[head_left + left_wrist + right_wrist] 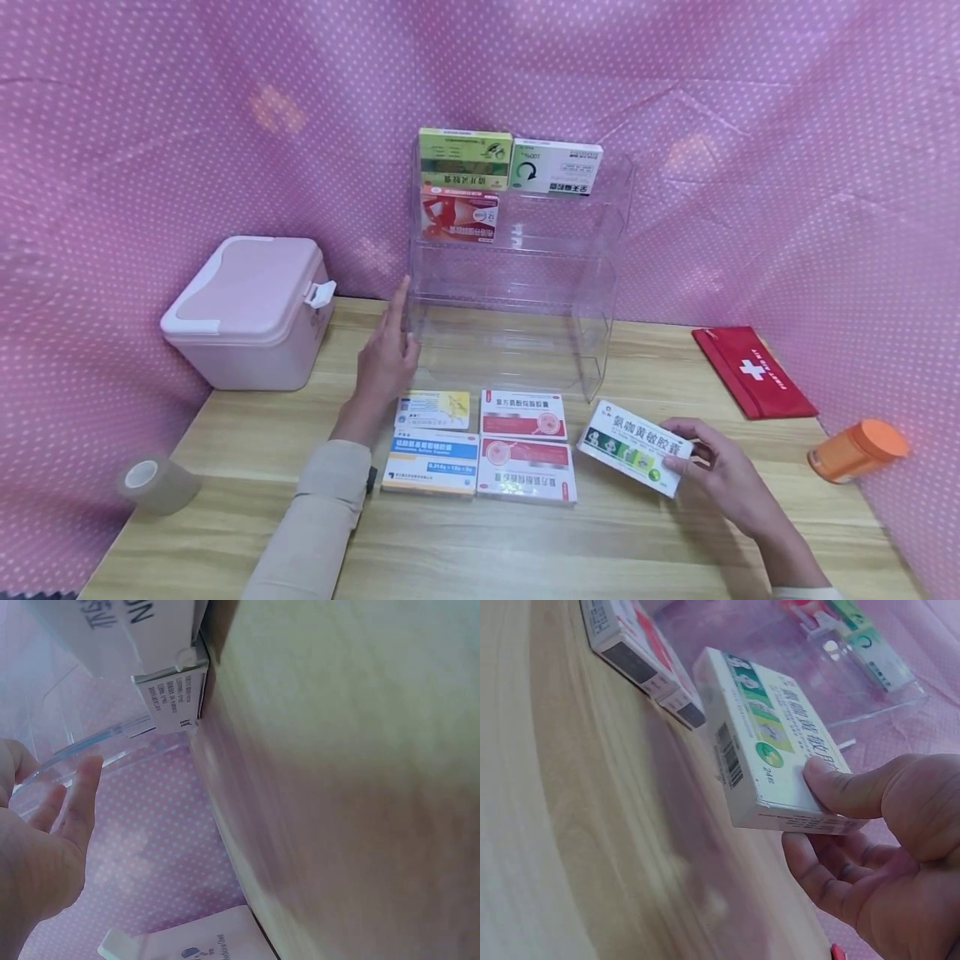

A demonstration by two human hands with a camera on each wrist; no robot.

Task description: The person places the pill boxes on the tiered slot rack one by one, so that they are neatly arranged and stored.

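A: How is the white-and-green medicine box [635, 447] lying?

B: It is slanting, its long axis running from the clear rack [517, 275] down toward the right hand [723, 477], just above the desk [225, 450].

A: Who is holding it?

B: The right hand is pinching its near end, thumb on top. The left hand [386, 358] is resting flat-fingered beside the rack.

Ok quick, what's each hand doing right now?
Left hand: open, straight fingers against the clear plastic tiered shelf rack, holding nothing.
Right hand: holding the white cardboard medicine box with green print, thumb on top.
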